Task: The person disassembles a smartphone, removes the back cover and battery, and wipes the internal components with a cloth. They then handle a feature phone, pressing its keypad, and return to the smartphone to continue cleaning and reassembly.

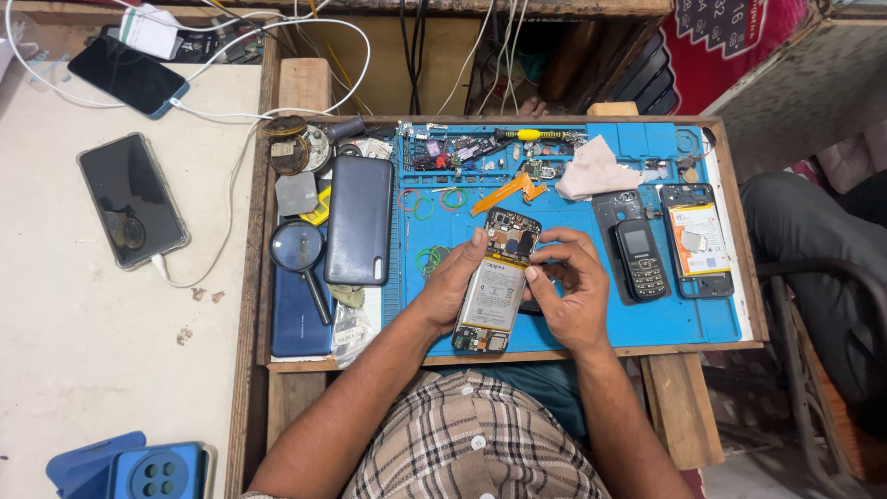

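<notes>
The left hand (455, 282) cradles an opened phone (494, 282) from its left edge, grip closed around the frame, back cover off so the pale battery and the dark board at the top lie bare; the phone sits tilted just above the blue mat (573, 323), near the front edge of the bench (517, 356). The right hand (573, 291) rests at the phone's right side, fingertips pinched together at the upper edge of the battery; whether they hold a small part or tool I cannot tell. Working well here likely means keeping the left grip on the rigid frame only, off the soft battery pouch, and moving the right fingertips lightly, since the board's connectors look fine and brittle. The mat is matte rubbery, ribbed with trays. Beside it lie a smooth grey back cover (358, 220), a glass magnifier (297, 248), a small keypad phone (641, 259) and a crumpled cloth (596, 169).
</notes>
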